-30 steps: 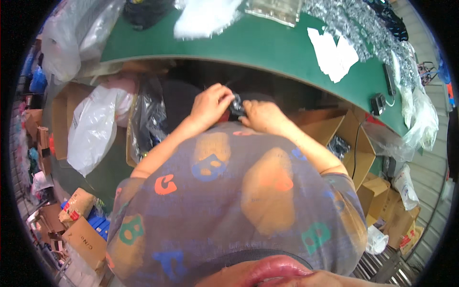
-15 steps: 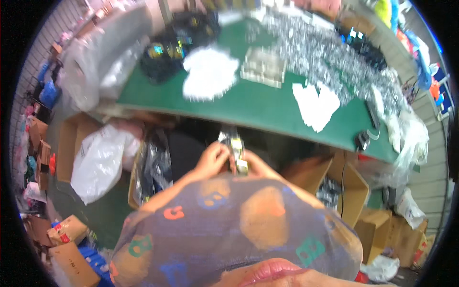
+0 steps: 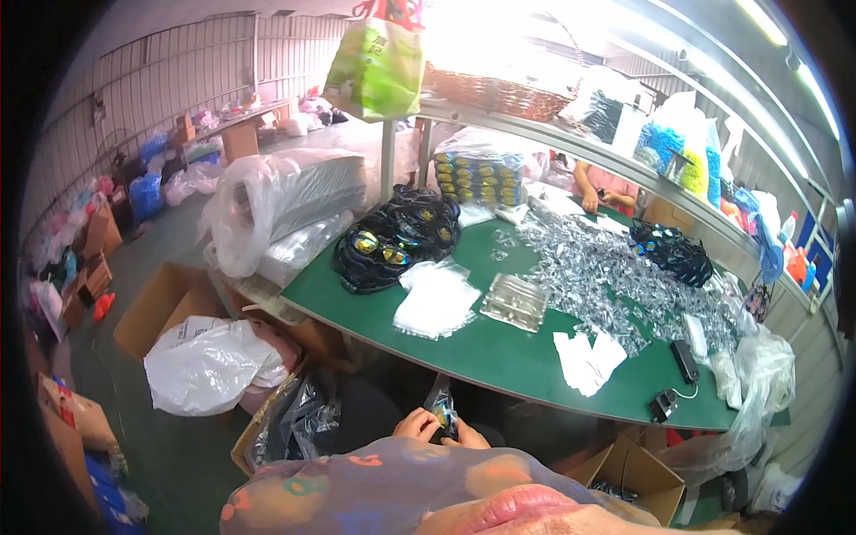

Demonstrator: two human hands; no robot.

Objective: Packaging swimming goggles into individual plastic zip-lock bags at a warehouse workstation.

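the view has tipped up across the green table (image 3: 481,361); left hand (image 3: 416,425) and right hand (image 3: 467,436), fingers curled in, pinch apparently bagged goggles (image 3: 443,408), perhaps by feel.

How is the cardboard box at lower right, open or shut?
Open: no flap covers the box, and dark, shiny things show inside.

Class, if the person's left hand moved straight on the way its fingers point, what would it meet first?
Most likely the small clear packet just ahead; the left hand's fingertips seem to be against it, though depth is hard to judge here.
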